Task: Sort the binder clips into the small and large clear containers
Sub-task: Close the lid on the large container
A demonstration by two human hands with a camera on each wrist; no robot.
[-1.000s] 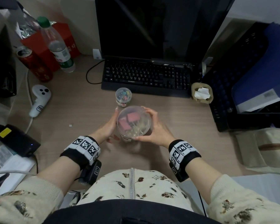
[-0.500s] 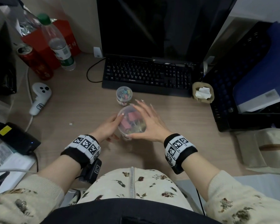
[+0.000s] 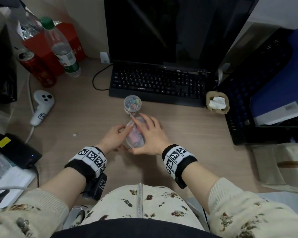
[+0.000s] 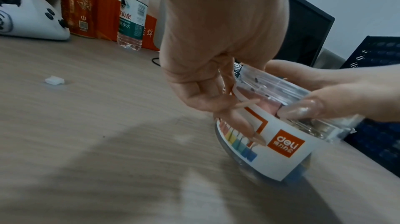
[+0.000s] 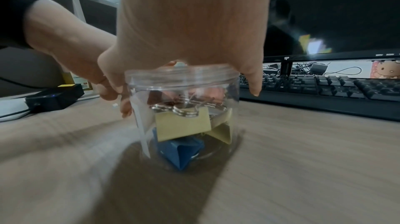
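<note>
The large clear container [image 3: 136, 141] stands on the desk with its clear lid on, slightly tilted in the left wrist view [image 4: 281, 138]. Pink, yellow [image 5: 182, 123] and blue [image 5: 179, 149] binder clips fill it. My left hand [image 3: 116, 136] holds its labelled side with curled fingers [image 4: 238, 121]. My right hand [image 3: 148, 133] lies palm-down on the lid with fingers spread straight, thumb [image 4: 324, 106] against the lid's rim. The small clear container [image 3: 132, 104] of small coloured clips stands just beyond, in front of the keyboard.
A black keyboard [image 3: 156, 83] and monitor stand behind. At the left are a water bottle [image 3: 64, 48], red can [image 3: 36, 69], white controller [image 3: 41, 107] and black box [image 3: 15, 150]. A cardboard holder [image 3: 217, 103] and dark crate [image 3: 265, 83] sit at the right.
My right hand went from gripping the lid's rim to lying flat over the lid with fingers spread. The left hand stayed on the container's side.
</note>
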